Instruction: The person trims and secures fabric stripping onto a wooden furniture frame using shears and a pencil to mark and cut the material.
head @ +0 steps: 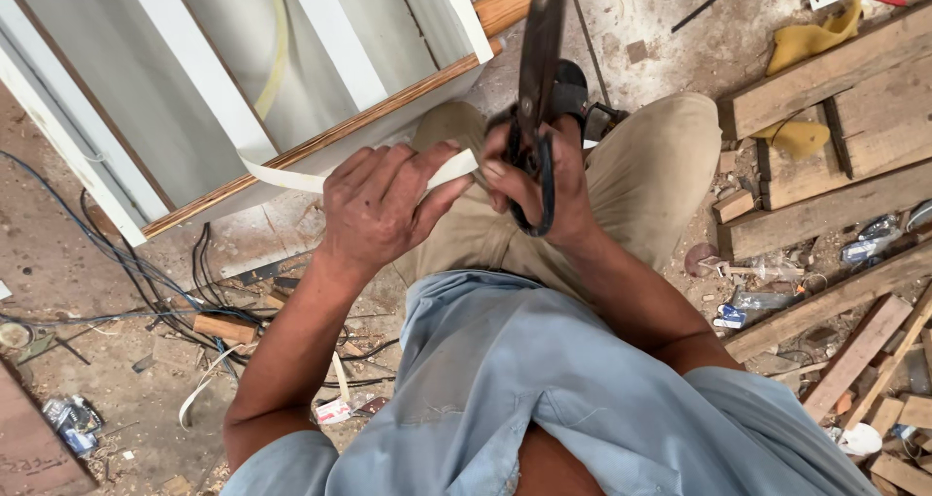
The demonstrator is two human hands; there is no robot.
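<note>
Two hands are busy right in the middle of the shot, both working over the person's lap, khaki trousers underneath. Left hand (379,205) has its fingers (413,161) clenched around a thin pale cream edging strip (282,178), pinching it near the end; the strip runs back to the left and curls up toward the edge of a white panelled board with a brown plywood edge (320,142), which sits tilted just beyond the knees. Right hand (539,181) is wrapped tight around the looped handles of a big pair of dark, rusty metal shears (539,79), blades pointing up and away from the body, looking nearly closed. The shears' pivot sits right beside the strip's free end, which pokes out between the two hands, though I can't tell if the blades actually touch it. Floor is a mess: black and blue cables (126,273) on the left, rough wooden planks (825,79) and offcuts on the right, plus a yellow rag (811,38) up top.
</note>
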